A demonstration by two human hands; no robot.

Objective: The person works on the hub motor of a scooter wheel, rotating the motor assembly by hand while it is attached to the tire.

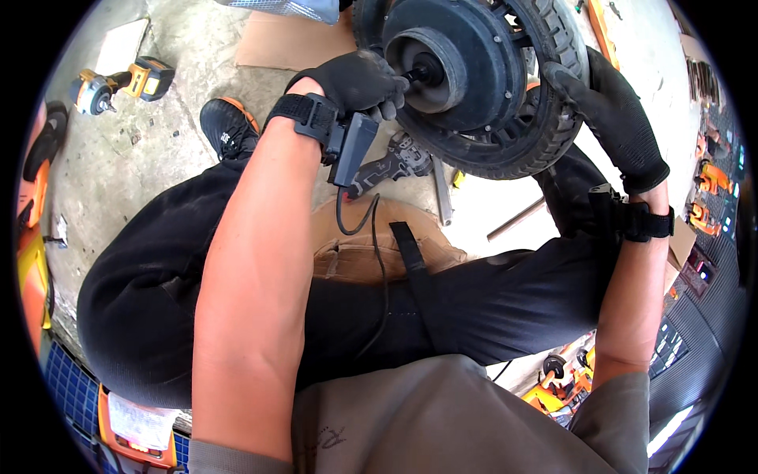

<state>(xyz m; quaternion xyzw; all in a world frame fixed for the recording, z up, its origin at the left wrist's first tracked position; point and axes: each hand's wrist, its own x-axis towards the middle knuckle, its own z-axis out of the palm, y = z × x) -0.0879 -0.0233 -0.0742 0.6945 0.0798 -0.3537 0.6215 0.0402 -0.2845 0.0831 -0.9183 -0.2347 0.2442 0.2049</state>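
A hub-motor wheel [505, 87] with a black knobbly tyre is held up on edge at the top, its round hub side facing left. My left hand [355, 83], in a black glove, is at the hub's centre with its fingers curled round the end of the dark axle [426, 73]; the fingertips are partly hidden. On the tyre's right side, my gloved right hand [620, 118] grips the tread, thumb on the near face and the other fingers out of sight behind. Below the wheel, a grey-black cordless power tool [403, 158] lies on the floor.
A yellow-black cordless impact driver [130, 81] lies at the left. Cardboard [292, 39] lies beyond my left hand, and a metal tube [441, 193] sits under the wheel. A black cable [379, 261] hangs from my left wrist device over my crossed legs. Orange machines stand at both sides.
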